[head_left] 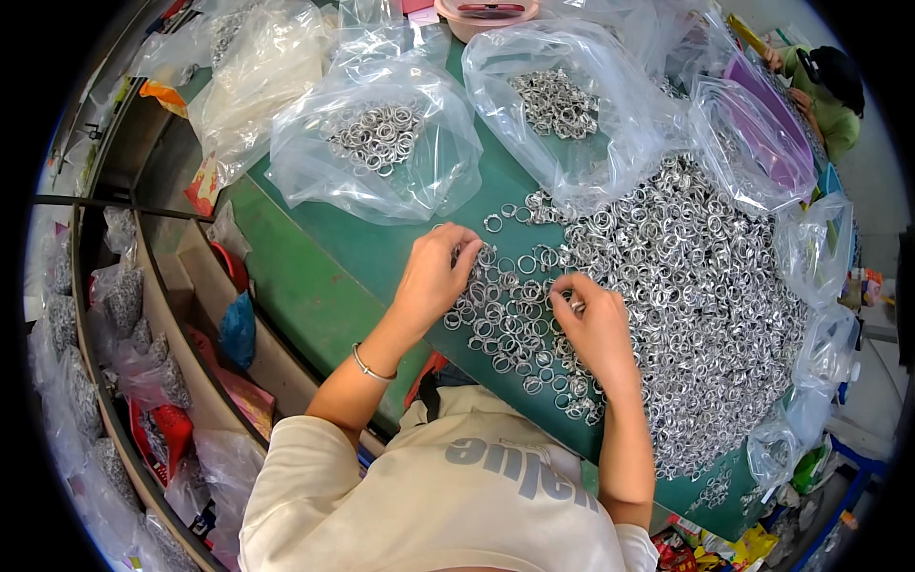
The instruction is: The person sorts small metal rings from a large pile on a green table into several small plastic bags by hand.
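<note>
A large heap of silver-coloured metal rings (pixel 710 315) covers the right of the green table. Left of the heap, smaller loose rings (pixel 505 315) lie spread in a thin layer. My left hand (pixel 434 272) is at the far left edge of this layer, its fingers curled in and close together; what they hold, if anything, is hidden. Between the layer and the heap, my right hand (pixel 596 329) has its thumb and fingers bent together on a silver ring (pixel 577 306). Other rings lie right beside its fingertips.
Beyond my hands, a clear plastic bag (pixel 438 157) and an open clear bag (pixel 496 86) hold more rings. A purple tray (pixel 762 114) and a pink container (pixel 481 17) stand farther back. Shelves with bagged pieces (pixel 124 296) line the left. Another person (pixel 829 95) is at far right.
</note>
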